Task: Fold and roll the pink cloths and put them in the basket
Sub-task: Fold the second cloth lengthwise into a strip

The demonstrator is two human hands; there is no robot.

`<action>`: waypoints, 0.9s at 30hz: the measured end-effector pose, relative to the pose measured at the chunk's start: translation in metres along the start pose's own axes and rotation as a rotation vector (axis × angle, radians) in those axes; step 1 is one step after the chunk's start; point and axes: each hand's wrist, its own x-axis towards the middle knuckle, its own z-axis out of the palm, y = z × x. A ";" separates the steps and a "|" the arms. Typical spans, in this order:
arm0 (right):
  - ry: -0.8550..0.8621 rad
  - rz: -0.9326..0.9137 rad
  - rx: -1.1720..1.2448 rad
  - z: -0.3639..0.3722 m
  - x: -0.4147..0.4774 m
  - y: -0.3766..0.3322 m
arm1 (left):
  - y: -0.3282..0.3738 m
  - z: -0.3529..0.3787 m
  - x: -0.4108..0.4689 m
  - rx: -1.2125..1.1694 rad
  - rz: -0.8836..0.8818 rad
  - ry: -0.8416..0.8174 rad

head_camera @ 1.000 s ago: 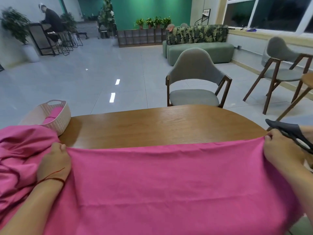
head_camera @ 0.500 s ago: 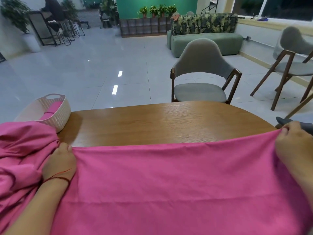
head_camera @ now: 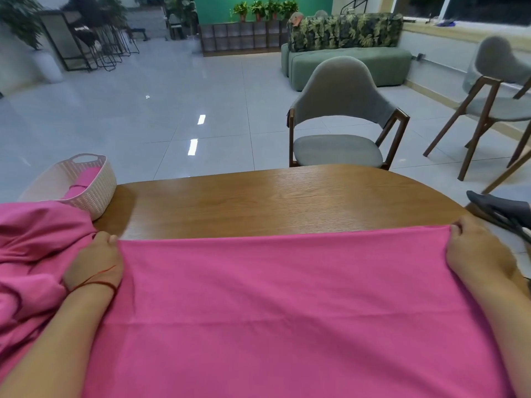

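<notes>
Leftmost, a heap of unfolded pink cloth [head_camera: 37, 248] lay bunched at the table's near left side, probably parked there within reach to wait its turn. Just behind it the white woven basket [head_camera: 97, 196] stood at the table's left end, with one rolled pink cloth [head_camera: 83, 179] already lying inside. Part of the job therefore looked done, and the basket sat close enough for a short drop-off. The left hand [head_camera: 94, 262] lay beside the heap, its fingers curled over the far left corner of the spread pink cloth [head_camera: 287, 297] and pinching it. That cloth was stretched flat over the near half of the wooden table [head_camera: 287, 202], its far edge drawn into a straight line between the two hands, seemingly to take out slack and square it before a fold. A faint crease ran across it nearer the person. The right hand [head_camera: 474, 254] gripped the opposite far corner the same way, fingers closed on the fabric. Just beyond that hand lay a dark grey object [head_camera: 500, 206], clear of the cloth; what it was could not be told.
</notes>
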 end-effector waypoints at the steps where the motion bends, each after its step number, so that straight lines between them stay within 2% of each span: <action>1: -0.005 -0.001 -0.002 0.000 0.000 0.000 | 0.002 0.000 -0.002 0.010 -0.004 0.006; 8: 0.050 0.003 -0.022 -0.007 0.017 -0.003 | 0.003 0.003 -0.002 -0.014 0.036 0.014; 22: -0.012 0.013 -0.021 0.011 0.018 -0.001 | -0.006 0.015 0.011 0.021 0.027 0.035; 27: -0.023 -0.012 -0.011 0.011 0.024 -0.002 | -0.006 0.019 0.018 0.069 0.095 0.094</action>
